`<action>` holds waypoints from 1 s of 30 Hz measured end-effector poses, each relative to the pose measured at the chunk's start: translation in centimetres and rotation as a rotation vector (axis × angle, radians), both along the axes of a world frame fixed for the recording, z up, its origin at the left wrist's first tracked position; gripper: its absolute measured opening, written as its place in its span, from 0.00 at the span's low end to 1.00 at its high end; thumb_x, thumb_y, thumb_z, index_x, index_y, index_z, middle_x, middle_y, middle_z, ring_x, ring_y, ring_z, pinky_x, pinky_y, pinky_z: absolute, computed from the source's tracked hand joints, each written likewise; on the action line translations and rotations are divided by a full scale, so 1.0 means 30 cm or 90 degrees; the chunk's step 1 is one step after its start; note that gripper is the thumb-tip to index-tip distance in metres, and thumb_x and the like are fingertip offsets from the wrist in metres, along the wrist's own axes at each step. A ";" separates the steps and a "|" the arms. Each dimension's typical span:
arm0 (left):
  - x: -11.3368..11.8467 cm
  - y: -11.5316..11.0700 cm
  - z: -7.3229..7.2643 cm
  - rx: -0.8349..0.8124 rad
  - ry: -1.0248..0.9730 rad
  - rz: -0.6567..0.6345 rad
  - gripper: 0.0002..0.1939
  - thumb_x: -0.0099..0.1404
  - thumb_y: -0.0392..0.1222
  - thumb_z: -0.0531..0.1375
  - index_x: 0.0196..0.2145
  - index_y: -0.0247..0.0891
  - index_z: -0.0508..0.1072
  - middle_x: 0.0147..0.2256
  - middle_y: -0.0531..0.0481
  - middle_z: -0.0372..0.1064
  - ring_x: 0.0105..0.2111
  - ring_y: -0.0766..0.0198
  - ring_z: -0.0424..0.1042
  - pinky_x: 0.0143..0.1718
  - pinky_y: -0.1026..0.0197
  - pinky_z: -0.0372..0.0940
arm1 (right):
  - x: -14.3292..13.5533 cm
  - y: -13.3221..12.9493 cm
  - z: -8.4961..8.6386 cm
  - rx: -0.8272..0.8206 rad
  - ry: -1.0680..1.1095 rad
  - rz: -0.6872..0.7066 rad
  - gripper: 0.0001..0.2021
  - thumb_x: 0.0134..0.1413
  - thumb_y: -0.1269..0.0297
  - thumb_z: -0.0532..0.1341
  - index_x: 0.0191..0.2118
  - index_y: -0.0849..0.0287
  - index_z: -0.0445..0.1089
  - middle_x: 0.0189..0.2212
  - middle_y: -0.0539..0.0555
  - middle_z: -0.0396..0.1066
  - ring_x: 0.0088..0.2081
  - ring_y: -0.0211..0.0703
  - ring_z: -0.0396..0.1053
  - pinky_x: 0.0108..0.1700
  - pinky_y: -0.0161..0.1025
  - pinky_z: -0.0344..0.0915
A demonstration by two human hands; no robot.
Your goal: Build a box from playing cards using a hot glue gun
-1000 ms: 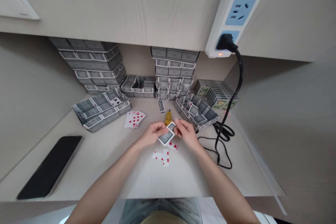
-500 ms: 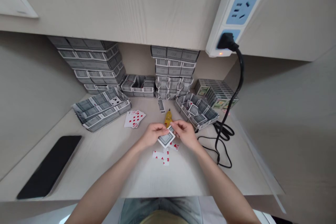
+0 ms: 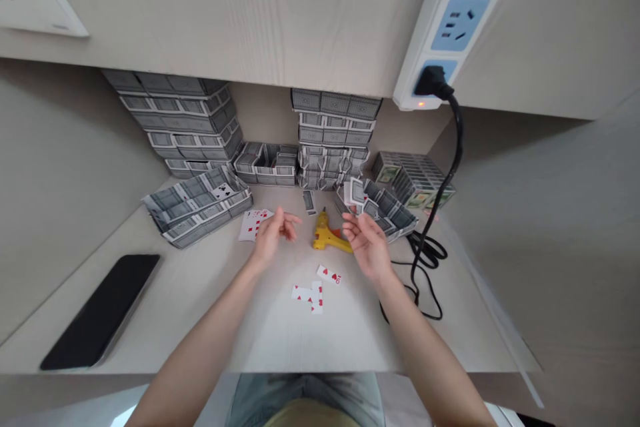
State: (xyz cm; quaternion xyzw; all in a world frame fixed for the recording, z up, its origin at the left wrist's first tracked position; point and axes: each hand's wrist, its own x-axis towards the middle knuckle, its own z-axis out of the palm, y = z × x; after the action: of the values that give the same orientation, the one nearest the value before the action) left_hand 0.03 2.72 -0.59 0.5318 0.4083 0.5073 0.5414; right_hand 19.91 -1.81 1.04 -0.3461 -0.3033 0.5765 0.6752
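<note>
My left hand (image 3: 273,232) hovers over the right part of a small pile of face-up playing cards (image 3: 247,225). Its fingers are loosely spread and hold nothing. My right hand (image 3: 367,240) is open with its fingers apart, at the near left edge of the right card-built tray (image 3: 400,230). A folded playing card (image 3: 357,192) appears just beyond its fingertips, above the tray; whether it still touches them is unclear. Between my hands lies a yellow glue gun (image 3: 327,237). Nearer me are a narrow heart card strip (image 3: 330,275) and two overlapping strips (image 3: 316,297).
Another card-built tray (image 3: 200,207) stands left, a smaller one (image 3: 267,167) behind. Card-block stacks (image 3: 185,120) (image 3: 335,133) rise at the back. A black phone-like slab (image 3: 100,310) lies left. A black cord (image 3: 457,147) hangs from a power strip (image 3: 460,23) down to the desk.
My hands have parted from the middle. The left moved left to the card pile; the right moved right toward the tray, the folded card going there too. The glue gun is now uncovered.
</note>
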 end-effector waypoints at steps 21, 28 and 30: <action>-0.124 0.041 -0.033 0.085 0.921 0.179 0.23 0.57 0.39 0.55 0.50 0.29 0.63 0.46 0.38 0.66 0.46 0.53 0.64 0.45 0.58 0.60 | -0.006 -0.003 -0.108 0.085 -1.140 0.053 0.29 0.40 0.78 0.52 0.55 0.68 0.56 0.52 0.62 0.60 0.53 0.48 0.55 0.54 0.42 0.53; -0.120 0.041 -0.048 0.118 0.922 0.191 0.22 0.57 0.42 0.55 0.49 0.30 0.64 0.45 0.38 0.66 0.46 0.51 0.64 0.45 0.56 0.60 | -0.032 -0.020 -0.057 0.188 -1.043 -0.066 0.20 0.47 0.70 0.54 0.49 0.63 0.64 0.45 0.60 0.67 0.47 0.46 0.63 0.49 0.41 0.60; -0.119 0.042 -0.054 0.124 0.920 0.201 0.22 0.57 0.43 0.54 0.48 0.31 0.65 0.46 0.38 0.66 0.46 0.51 0.64 0.44 0.56 0.61 | -0.030 -0.013 -0.011 0.198 -0.959 -0.147 0.14 0.52 0.67 0.51 0.43 0.61 0.68 0.39 0.57 0.71 0.37 0.42 0.68 0.42 0.37 0.65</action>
State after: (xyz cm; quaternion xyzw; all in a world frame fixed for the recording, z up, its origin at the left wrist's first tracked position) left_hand -3.52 3.98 -2.20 0.7134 0.6871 0.1373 0.0091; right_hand 19.01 -2.20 0.70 -0.5755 -0.7195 0.0625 0.3837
